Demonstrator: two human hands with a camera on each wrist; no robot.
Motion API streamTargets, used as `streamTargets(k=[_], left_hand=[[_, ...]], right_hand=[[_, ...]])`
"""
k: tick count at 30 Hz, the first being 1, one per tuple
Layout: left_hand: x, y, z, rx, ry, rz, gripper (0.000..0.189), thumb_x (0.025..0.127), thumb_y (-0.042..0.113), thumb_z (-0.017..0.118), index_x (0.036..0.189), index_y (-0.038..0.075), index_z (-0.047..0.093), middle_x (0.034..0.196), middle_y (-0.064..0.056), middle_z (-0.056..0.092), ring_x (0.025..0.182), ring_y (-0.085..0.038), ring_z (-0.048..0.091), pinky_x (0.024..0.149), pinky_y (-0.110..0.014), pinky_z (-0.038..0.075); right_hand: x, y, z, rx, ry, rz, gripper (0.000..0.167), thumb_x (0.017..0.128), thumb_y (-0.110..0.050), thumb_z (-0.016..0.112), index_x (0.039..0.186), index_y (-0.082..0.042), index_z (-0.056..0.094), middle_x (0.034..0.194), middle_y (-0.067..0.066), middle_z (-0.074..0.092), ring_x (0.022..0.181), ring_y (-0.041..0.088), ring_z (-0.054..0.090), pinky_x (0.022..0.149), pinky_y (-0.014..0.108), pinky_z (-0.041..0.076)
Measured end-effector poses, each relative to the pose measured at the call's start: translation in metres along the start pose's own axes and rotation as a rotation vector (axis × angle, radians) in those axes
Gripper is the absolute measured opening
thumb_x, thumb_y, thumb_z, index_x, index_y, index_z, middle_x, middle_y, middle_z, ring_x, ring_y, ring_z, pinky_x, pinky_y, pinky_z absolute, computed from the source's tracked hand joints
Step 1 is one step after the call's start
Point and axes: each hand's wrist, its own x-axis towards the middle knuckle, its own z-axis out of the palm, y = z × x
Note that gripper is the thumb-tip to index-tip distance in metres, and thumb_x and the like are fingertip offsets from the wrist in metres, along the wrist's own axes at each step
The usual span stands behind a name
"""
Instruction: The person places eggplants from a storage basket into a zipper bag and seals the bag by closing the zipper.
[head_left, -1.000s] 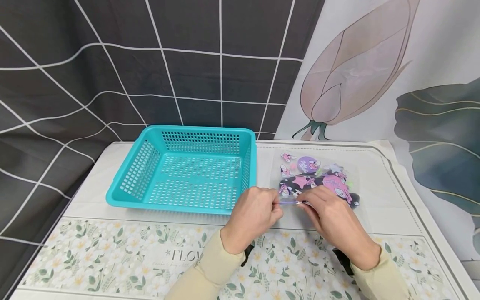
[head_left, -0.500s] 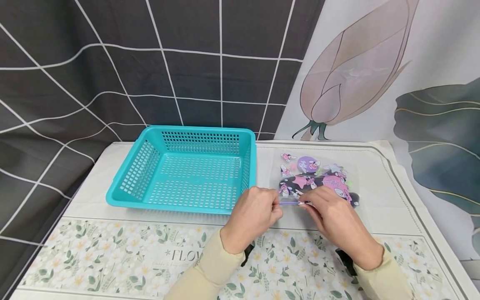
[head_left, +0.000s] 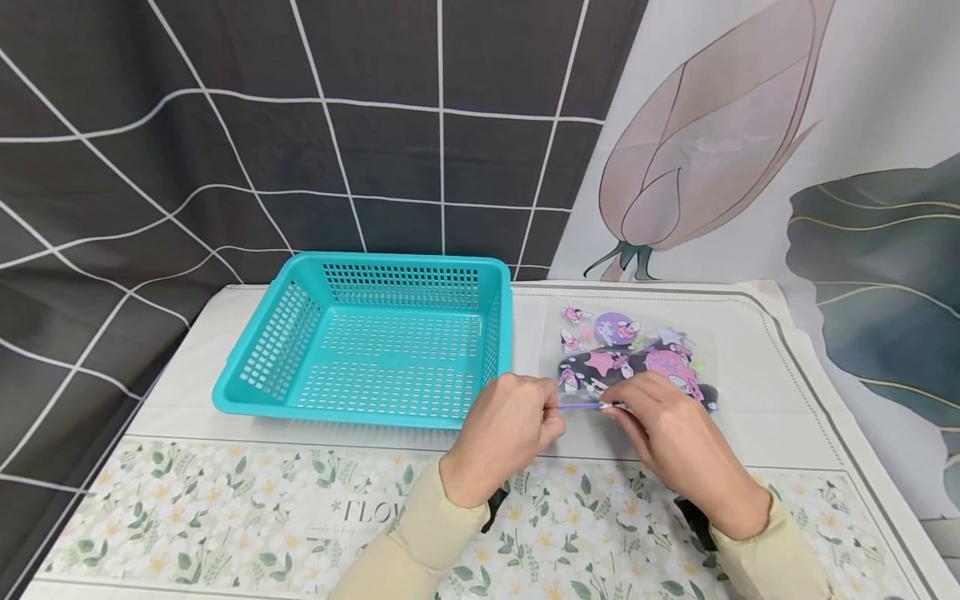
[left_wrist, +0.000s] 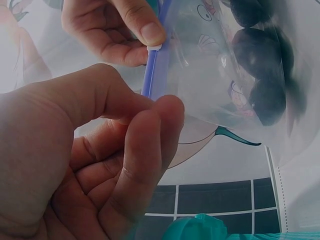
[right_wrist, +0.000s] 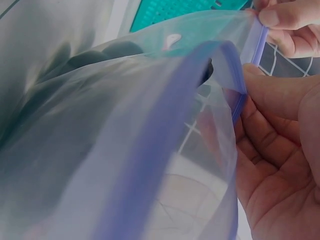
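Note:
A clear slider zip bag [head_left: 617, 328] with pink and purple cartoon prints lies on the table, right of the basket. Dark rounded lumps [left_wrist: 256, 52] show through its plastic. My left hand [head_left: 512, 429] pinches the left end of the bag's purple zip strip [left_wrist: 149, 80] between thumb and forefinger. At the white slider [left_wrist: 154, 48], my right hand [head_left: 667, 433] pinches the strip. Between the hands the strip is stretched straight. In the right wrist view, the purple edge [right_wrist: 150, 135] on the near side of my right hand gapes apart in two bands.
A turquoise perforated basket [head_left: 363, 415] stands left of the bag, with nothing in it. A floral runner pattern [head_left: 225, 517] crosses the front of the white table cover [head_left: 780, 417]. Behind hang a dark grid curtain [head_left: 390, 150] and a flower-print curtain [head_left: 720, 133].
My right hand has crept slightly to the right with the slider, and the purple strip between the hands shows a little longer. My left hand stays in place.

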Motion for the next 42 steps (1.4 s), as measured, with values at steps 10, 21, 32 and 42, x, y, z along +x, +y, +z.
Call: streamTargets(k=[10,21,32,42], left_hand=[[0.0002,-0.0006,-0.0006,0.008,0.001,0.002,0.018,0.073,0.001,0.071,0.064,0.015,0.063,0.057,0.01,0.05,0.052,-0.004,0.041,0.049,-0.014,0.033],[0.0002,-0.0007,-0.001,-0.008,0.003,0.002,0.02,0.071,-0.001,0.068,0.062,0.016,0.06,0.056,0.01,0.046,0.053,-0.004,0.038,0.049,-0.013,0.032],[0.0003,-0.0008,-0.0009,-0.006,0.004,0.006,0.019,0.071,0.0,0.068,0.063,0.015,0.061,0.056,0.01,0.048,0.053,-0.004,0.039,0.049,-0.013,0.033],[0.0002,-0.0013,-0.0004,-0.013,0.022,0.013,0.017,0.071,-0.001,0.068,0.063,0.014,0.063,0.055,0.01,0.049,0.052,-0.003,0.039,0.049,-0.012,0.033]], right_hand=[[-0.0008,0.0018,-0.0014,-0.007,0.006,0.002,0.046,0.108,-0.041,0.041,0.093,-0.009,0.07,0.092,-0.001,0.068,0.087,0.016,0.063,0.074,0.033,0.051],[-0.0017,0.0027,-0.0037,-0.015,-0.003,0.001,0.047,0.108,-0.041,0.039,0.093,-0.009,0.069,0.091,-0.001,0.067,0.085,0.015,0.061,0.073,0.033,0.05],[-0.0025,0.0047,-0.0048,-0.017,-0.003,0.0,0.047,0.108,-0.041,0.039,0.093,-0.009,0.07,0.091,-0.001,0.067,0.085,0.015,0.062,0.073,0.033,0.05],[-0.0032,0.0059,-0.0063,-0.022,-0.002,0.006,0.047,0.108,-0.042,0.039,0.094,-0.009,0.07,0.093,0.001,0.068,0.087,0.017,0.063,0.074,0.035,0.051]])
